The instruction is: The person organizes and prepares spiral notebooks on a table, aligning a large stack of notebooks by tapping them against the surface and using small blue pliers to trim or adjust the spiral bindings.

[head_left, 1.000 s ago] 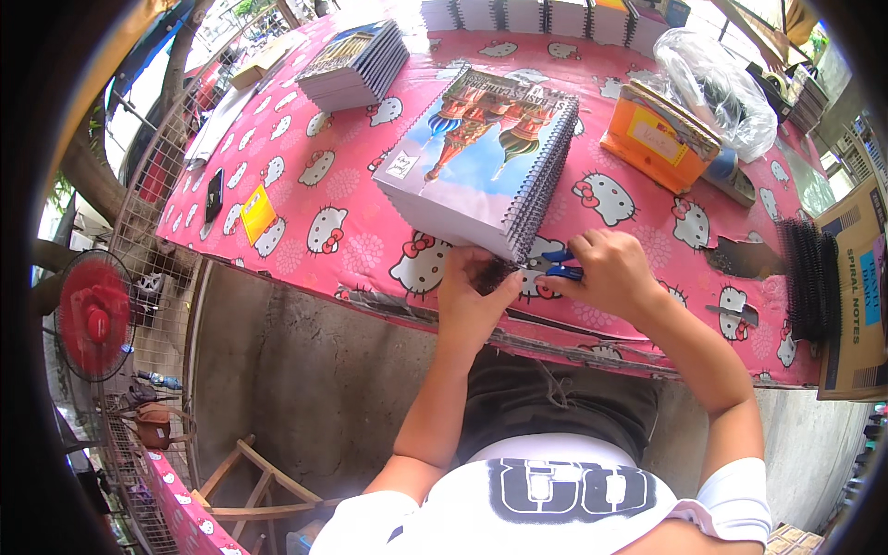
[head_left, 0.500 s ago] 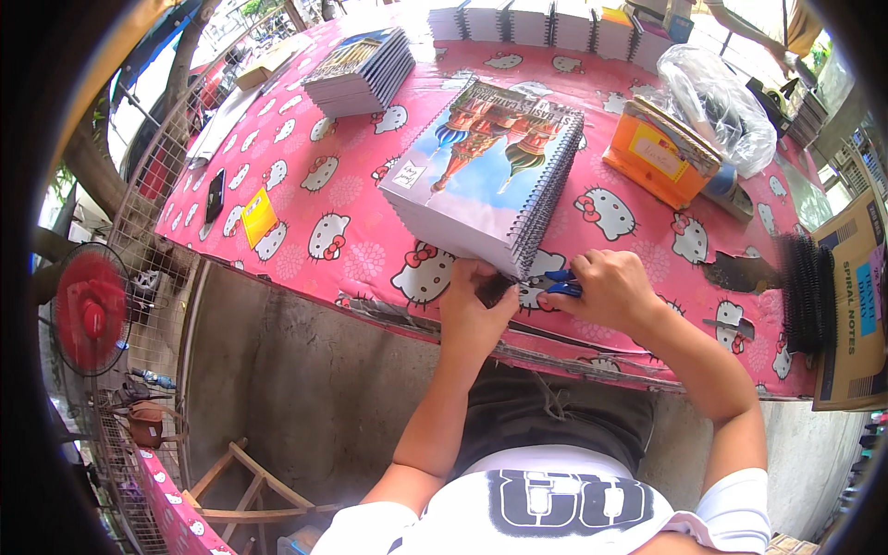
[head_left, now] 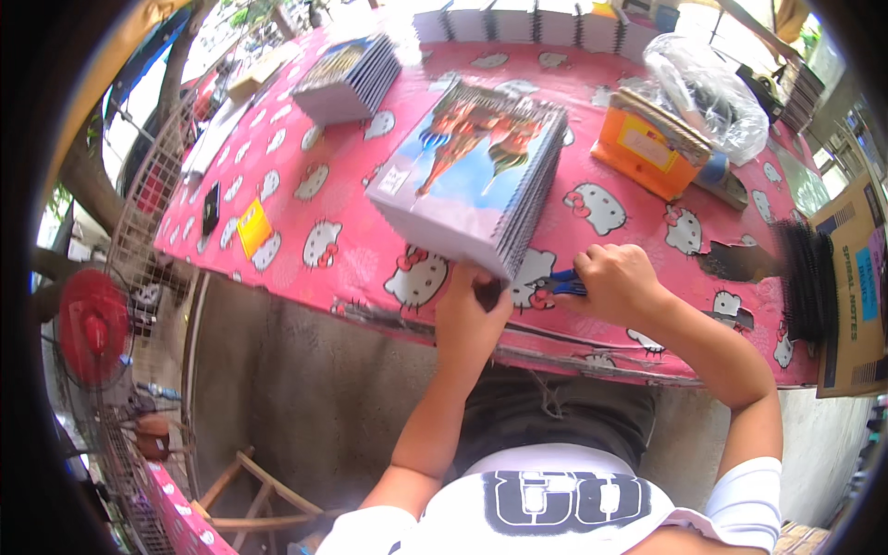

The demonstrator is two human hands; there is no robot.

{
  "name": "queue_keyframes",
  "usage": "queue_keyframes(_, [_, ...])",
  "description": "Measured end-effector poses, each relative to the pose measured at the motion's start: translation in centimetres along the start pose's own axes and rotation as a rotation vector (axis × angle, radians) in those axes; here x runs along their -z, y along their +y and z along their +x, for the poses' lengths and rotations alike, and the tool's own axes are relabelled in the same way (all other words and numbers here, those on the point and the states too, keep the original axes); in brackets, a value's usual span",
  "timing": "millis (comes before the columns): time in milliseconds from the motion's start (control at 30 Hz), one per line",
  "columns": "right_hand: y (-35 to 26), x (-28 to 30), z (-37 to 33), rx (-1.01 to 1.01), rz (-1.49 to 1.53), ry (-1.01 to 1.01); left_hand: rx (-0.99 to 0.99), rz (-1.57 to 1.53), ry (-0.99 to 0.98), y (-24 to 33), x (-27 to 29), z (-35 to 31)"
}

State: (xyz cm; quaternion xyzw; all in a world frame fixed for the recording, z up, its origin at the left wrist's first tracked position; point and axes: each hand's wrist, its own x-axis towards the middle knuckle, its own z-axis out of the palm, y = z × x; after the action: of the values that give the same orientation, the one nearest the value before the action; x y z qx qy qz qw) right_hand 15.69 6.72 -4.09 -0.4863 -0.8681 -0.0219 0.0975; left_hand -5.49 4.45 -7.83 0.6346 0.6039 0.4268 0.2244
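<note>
My left hand (head_left: 472, 310) pinches near corner of notebook stack (head_left: 476, 176), at spiral end, small dark piece under fingers. My right hand (head_left: 618, 282) closed around blue-handled pliers (head_left: 560, 283), tips toward same corner. Since a second ago: hands slid lower on desk (head_left: 305, 185) edge, right hand backed slightly off corner; looks like crimp on coil end finishing or resetting. Stack sits mid-desk, tilted. Further right: black coils (head_left: 809, 277), cardboard box (head_left: 856, 287). Beyond: orange box (head_left: 647, 153), plastic bag (head_left: 708, 92), second stack (head_left: 347, 79), row of notebooks (head_left: 518, 20) at far edge. Nothing blocks the corner.
</note>
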Motion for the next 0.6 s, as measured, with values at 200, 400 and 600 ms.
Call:
queue_keyframes(200, [8.4, 0.1, -0.5, -0.489, 1.683, -0.034, 0.591, -0.997, -0.536, 5.0, 4.8, -0.5])
queue_keyframes(400, [10.2, -2.8, -1.3, -0.517, 2.416, -0.104, 0.677, -1.289, -0.946, 15.2, 7.1, 6.3])
queue_keyframes(600, [10.0, -2.9, -1.0, -0.584, 2.401, -0.116, 0.353, -0.749, -0.889, 25.4, -7.2, 17.1])
